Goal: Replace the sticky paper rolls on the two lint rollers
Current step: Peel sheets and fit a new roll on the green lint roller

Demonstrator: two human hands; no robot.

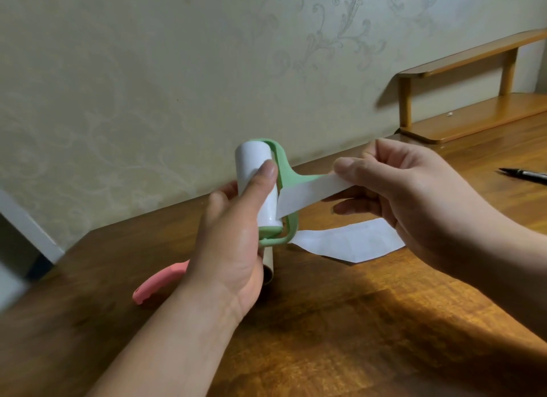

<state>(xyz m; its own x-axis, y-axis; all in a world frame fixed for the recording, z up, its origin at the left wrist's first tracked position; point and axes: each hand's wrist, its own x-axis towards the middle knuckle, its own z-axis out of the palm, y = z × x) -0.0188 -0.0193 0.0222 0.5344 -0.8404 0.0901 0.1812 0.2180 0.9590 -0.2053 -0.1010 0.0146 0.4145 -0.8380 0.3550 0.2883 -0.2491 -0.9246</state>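
Note:
My left hand (233, 248) grips a green lint roller (285, 171) above the table, thumb pressed on its white sticky paper roll (256, 165). My right hand (393, 189) pinches a white paper strip (305, 193) that runs from the roll toward the right. A second peeled white sheet (352, 242) lies on the table under my right hand. Behind my left wrist lies a pink lint roller (159, 284), mostly hidden, with only its handle showing. A bare cardboard tube (268, 270) lies below my left hand, partly hidden.
The brown wooden table (355, 322) meets a patterned wall at the back. A small wooden shelf (473, 106) stands at the back right. A black pen (524, 175) lies near the right edge.

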